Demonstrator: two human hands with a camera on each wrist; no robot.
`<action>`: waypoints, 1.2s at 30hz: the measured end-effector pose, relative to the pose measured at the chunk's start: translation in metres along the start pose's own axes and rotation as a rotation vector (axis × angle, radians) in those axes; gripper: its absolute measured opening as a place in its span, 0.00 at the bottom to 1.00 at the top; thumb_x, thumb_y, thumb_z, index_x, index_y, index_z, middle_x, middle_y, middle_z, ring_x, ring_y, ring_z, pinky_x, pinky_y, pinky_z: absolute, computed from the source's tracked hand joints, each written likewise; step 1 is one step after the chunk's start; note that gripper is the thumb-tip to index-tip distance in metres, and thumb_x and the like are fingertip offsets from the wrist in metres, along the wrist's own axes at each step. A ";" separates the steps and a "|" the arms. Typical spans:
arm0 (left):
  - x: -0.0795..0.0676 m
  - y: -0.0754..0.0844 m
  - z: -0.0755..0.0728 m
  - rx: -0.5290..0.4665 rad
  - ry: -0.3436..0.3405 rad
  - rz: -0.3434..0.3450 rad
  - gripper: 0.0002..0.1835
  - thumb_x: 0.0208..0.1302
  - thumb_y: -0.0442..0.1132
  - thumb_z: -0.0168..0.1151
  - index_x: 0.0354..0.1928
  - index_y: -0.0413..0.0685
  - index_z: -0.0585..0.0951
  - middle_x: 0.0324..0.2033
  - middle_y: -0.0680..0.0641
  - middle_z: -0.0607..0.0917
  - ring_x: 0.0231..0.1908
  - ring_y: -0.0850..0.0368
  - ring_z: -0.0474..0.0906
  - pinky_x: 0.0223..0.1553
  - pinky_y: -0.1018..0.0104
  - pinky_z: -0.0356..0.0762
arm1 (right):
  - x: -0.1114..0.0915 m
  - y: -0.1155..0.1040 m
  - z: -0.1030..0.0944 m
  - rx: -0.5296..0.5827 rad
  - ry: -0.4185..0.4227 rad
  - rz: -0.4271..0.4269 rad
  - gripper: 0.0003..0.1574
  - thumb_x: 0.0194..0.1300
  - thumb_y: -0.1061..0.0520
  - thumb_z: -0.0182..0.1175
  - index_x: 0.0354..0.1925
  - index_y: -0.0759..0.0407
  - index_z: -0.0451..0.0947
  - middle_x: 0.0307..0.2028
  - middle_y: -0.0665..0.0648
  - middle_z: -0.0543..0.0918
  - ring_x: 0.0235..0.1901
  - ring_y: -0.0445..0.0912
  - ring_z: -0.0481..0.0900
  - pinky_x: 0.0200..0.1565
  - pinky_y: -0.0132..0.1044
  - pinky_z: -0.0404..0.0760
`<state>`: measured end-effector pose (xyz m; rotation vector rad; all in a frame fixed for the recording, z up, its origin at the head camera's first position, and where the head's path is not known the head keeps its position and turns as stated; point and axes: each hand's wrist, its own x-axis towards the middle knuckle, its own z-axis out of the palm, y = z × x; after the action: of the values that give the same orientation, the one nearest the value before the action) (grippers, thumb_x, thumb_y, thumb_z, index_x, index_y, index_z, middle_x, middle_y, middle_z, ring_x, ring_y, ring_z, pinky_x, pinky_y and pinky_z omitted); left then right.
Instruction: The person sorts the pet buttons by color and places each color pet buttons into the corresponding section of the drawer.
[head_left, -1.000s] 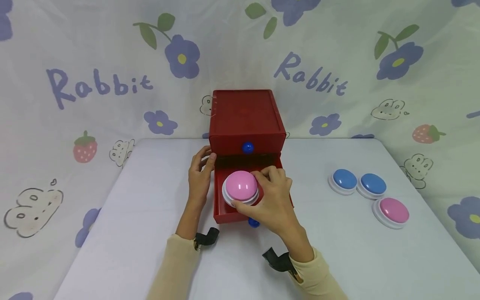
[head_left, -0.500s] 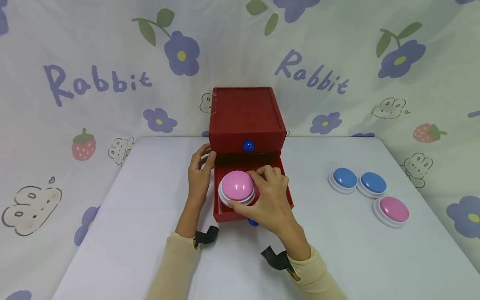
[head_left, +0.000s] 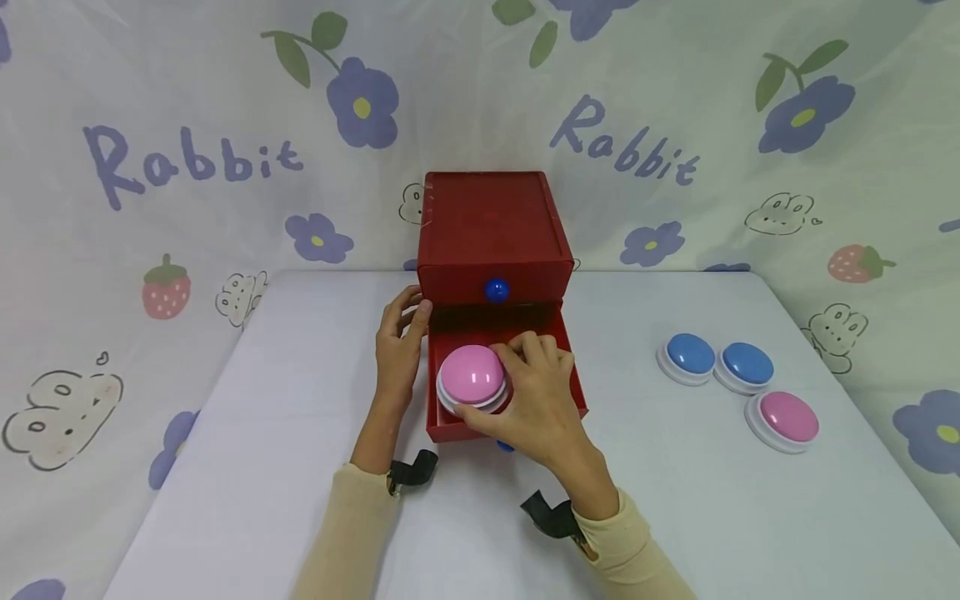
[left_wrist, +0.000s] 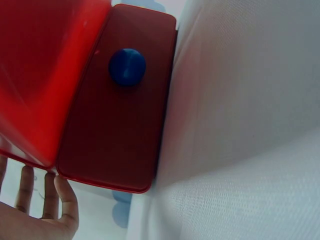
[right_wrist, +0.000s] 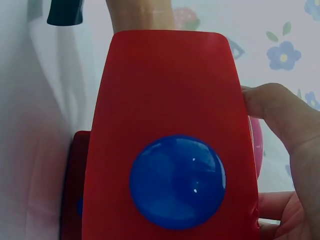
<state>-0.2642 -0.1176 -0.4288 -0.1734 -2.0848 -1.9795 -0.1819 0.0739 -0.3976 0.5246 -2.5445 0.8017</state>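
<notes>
In the head view a pink dome push button (head_left: 472, 374) with a white round base sits within the pulled-out red drawer (head_left: 450, 434), toward its front left. My right hand (head_left: 528, 402) grips the base from the right, thumb on the near side and index finger on the far side. My left hand (head_left: 400, 352) rests at the left side of the red drawer box (head_left: 491, 221), its fingers along the box's edge. The left wrist view shows those fingertips (left_wrist: 64, 186) right at the corner. A blue knob (right_wrist: 177, 182) fills the drawer's front in the right wrist view.
The upper drawer, with a blue knob (head_left: 497, 290), is closed; a lower closed drawer front (left_wrist: 112, 120) appears in the left wrist view. Two blue push buttons (head_left: 690, 355) and another pink button (head_left: 787, 418) lie on the white table (head_left: 675, 508) at right. A patterned cloth hangs behind.
My right hand has shifted the pink button slightly left and down within the drawer. The left hand stays at the box's side. The head view has tilted slightly.
</notes>
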 end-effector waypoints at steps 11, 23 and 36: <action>0.002 0.002 -0.001 -0.007 0.000 0.016 0.24 0.75 0.43 0.56 0.69 0.46 0.72 0.62 0.44 0.73 0.60 0.48 0.71 0.52 0.67 0.77 | 0.003 -0.001 -0.001 0.001 -0.020 -0.020 0.47 0.44 0.38 0.79 0.56 0.62 0.81 0.47 0.55 0.74 0.52 0.50 0.67 0.48 0.50 0.64; 0.002 0.003 -0.001 -0.006 -0.016 0.001 0.25 0.75 0.44 0.56 0.70 0.47 0.71 0.63 0.45 0.72 0.60 0.49 0.71 0.53 0.66 0.76 | -0.007 0.013 -0.016 0.083 0.060 -0.009 0.39 0.46 0.44 0.80 0.54 0.59 0.82 0.47 0.55 0.74 0.53 0.50 0.68 0.48 0.50 0.63; 0.001 0.001 -0.002 -0.001 -0.011 0.000 0.25 0.75 0.44 0.56 0.70 0.47 0.71 0.64 0.42 0.72 0.61 0.48 0.70 0.53 0.66 0.76 | -0.047 0.075 -0.022 0.135 0.314 0.109 0.25 0.53 0.59 0.75 0.51 0.63 0.84 0.44 0.59 0.77 0.51 0.53 0.71 0.47 0.51 0.62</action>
<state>-0.2642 -0.1194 -0.4273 -0.1852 -2.0908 -1.9840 -0.1713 0.1551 -0.4386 0.2759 -2.2549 1.0144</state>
